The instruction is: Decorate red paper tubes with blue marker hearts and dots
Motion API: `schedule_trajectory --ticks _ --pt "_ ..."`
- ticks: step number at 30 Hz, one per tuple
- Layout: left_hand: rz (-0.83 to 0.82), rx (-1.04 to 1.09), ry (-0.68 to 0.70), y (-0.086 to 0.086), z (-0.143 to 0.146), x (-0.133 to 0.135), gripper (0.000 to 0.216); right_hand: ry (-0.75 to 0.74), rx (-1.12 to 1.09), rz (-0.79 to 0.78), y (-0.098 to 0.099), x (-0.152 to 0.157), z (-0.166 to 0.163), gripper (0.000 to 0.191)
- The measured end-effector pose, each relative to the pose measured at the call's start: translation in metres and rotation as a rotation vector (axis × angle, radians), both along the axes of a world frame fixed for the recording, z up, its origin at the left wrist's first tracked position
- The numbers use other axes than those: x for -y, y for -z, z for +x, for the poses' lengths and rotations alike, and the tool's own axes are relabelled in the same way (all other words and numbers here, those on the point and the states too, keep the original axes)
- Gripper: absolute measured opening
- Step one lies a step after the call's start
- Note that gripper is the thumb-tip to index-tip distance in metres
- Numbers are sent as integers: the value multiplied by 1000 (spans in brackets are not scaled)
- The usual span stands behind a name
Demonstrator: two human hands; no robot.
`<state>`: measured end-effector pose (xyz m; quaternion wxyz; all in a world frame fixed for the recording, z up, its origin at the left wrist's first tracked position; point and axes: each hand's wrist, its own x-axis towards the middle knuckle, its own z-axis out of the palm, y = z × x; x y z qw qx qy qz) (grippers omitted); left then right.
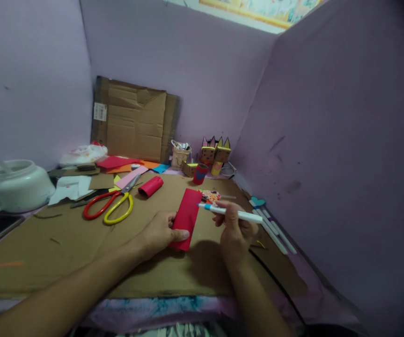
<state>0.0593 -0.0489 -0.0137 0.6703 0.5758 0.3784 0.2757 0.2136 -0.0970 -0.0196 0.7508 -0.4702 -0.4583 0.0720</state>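
Observation:
My left hand (161,232) grips the lower end of a folded red paper strip (188,210), its thumb lying across the front. In my right hand (238,229) is a white marker (235,214) with a blue band near its tip. The tip points left at the strip's right edge; whether it touches the paper I cannot tell. A rolled red paper tube (151,186) lies up and left of the strip. Scissors (117,200) with one red and one yellow handle rest farther left, blades partly apart.
Brown cardboard (124,262) covers the table. At the left stands a white pot (17,185); coloured paper sheets (117,162) lie at the back. Small cat-eared cardboard figures (216,152) and a pen basket (181,155) stand behind. Several markers (275,231) line the right wall.

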Motion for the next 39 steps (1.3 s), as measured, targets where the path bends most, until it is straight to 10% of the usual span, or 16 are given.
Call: schedule_trajectory --ticks 8,39 --pt "26 -19 32 3 -1 -2 31 107 299 -24 -1 -1 -5 30" --pt "-13 9 9 3 -1 -3 38 147 289 -83 0 0 -3 34"
